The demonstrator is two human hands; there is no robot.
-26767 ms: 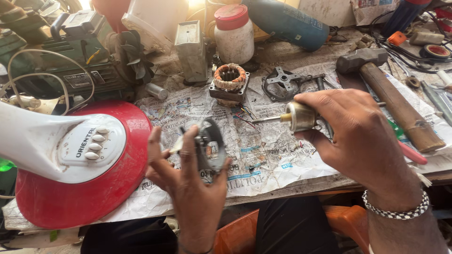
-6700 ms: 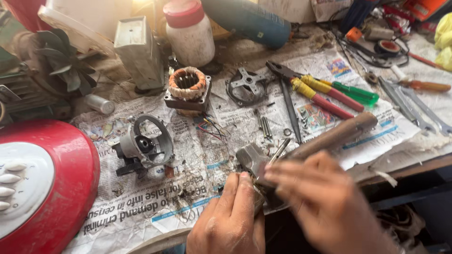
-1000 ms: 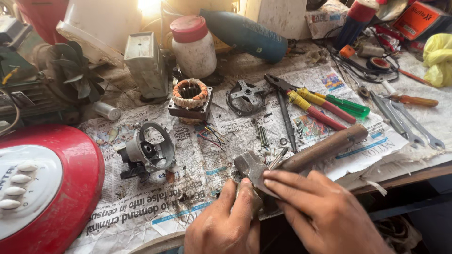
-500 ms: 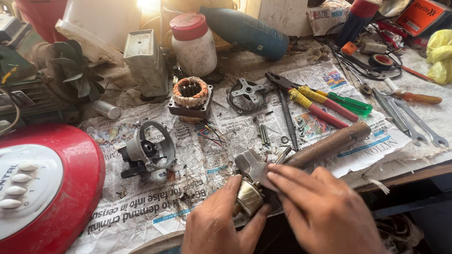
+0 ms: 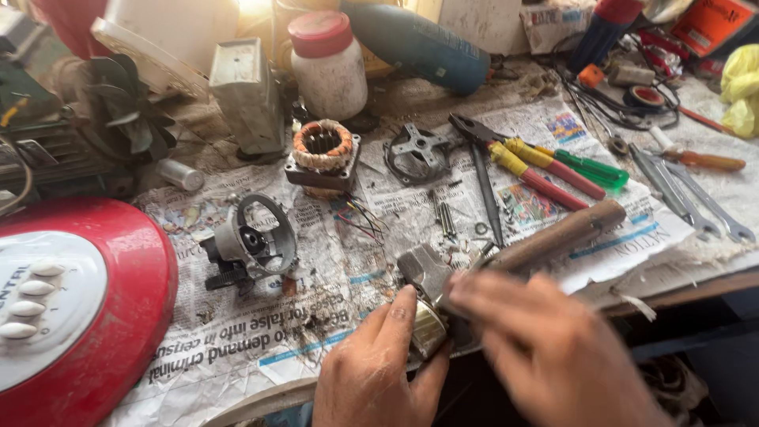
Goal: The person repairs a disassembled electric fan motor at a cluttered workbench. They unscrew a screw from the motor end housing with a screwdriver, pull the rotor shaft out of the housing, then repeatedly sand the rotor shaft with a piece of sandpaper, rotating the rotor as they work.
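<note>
Left hand [image 5: 379, 372], at the lower middle of the frame, is closed around a small brass-coloured rotor [image 5: 428, 328]; the thumb lies along the rotor's left side and the other fingers are hidden under it. Right hand [image 5: 545, 348], at the lower right of the frame, is blurred. Its fingers point to the left and reach the rotor from the right side, but I cannot tell if they grip it or only touch it, and how far this hand is open is not clear.

So the rotor is between both hands, at the front edge of the counter [image 5: 711, 277], nearer to the left hand, which carries it. Its long axis seems to run from lower left to upper right, though most of it is covered. Just above it lies a hammer [image 5: 545, 241]: the grey head is almost touching the rotor, and the brown handle points to the upper right.

Further up on the newspaper [image 5: 261, 340] is a copper-wound stator [image 5: 322, 154], and to the left a grey motor housing [image 5: 253, 241]. Pliers with red and yellow handles [image 5: 538, 166] lie at the upper right. A red fan base [image 5: 79, 316] fills the lower left corner.
</note>
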